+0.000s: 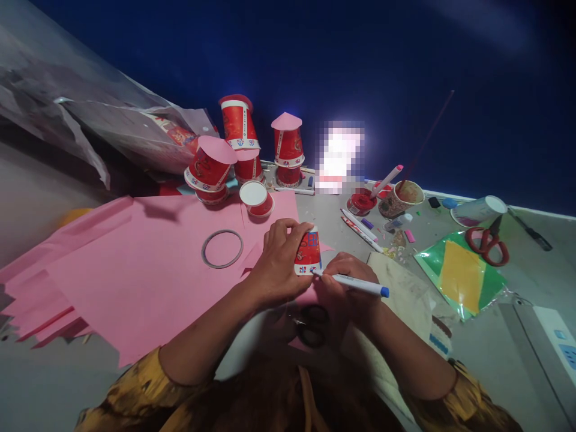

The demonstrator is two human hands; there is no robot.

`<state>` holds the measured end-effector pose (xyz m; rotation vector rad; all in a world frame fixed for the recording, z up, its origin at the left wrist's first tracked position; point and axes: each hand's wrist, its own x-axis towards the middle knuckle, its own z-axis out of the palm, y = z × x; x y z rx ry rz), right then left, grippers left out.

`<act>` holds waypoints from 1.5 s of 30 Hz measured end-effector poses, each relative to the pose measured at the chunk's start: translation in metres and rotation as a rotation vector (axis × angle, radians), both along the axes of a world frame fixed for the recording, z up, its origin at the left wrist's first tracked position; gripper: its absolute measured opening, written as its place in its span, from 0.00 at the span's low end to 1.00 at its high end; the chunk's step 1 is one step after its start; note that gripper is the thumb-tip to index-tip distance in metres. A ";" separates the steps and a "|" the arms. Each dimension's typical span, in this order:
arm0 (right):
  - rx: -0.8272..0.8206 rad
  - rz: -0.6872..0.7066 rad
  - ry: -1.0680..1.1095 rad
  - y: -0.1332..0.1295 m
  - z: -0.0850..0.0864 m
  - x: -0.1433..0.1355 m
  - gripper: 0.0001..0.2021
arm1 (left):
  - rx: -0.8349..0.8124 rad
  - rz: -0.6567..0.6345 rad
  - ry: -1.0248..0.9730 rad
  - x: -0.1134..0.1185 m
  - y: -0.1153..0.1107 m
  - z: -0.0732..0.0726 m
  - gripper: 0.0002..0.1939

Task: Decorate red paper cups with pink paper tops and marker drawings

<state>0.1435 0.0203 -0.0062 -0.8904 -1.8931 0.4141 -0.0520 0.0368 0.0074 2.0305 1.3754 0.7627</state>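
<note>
My left hand [281, 255] grips a red paper cup [307, 251] in front of me, its fingers and thumb wrapped round it. Blue window-like lines show on the cup's red side, and small blue and red marks dot its white band. In my right hand [353, 276] is a white marker [360, 284] with a blue end. The marker's tip meets the white band, or comes very close to it. Beneath my hands lie pink paper sheets [148, 258] and dark-handled scissors [312, 327], partly in shadow.
Decorated red cups [240, 123] with pink tops stand stacked at the back. A grey ring [222, 248] rests on the pink paper. On the right are a red paint jar [361, 203], a stained cup [400, 200], red-handled scissors [487, 245] and a power strip [555, 336].
</note>
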 end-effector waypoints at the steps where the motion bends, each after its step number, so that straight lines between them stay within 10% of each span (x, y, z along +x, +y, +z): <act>1: 0.004 0.006 0.003 0.000 0.000 0.000 0.06 | 0.003 -0.001 0.003 0.000 0.000 0.000 0.45; 45: -0.202 -0.044 0.177 0.000 -0.003 0.004 0.06 | -0.051 0.007 -0.070 0.000 0.001 0.003 0.43</act>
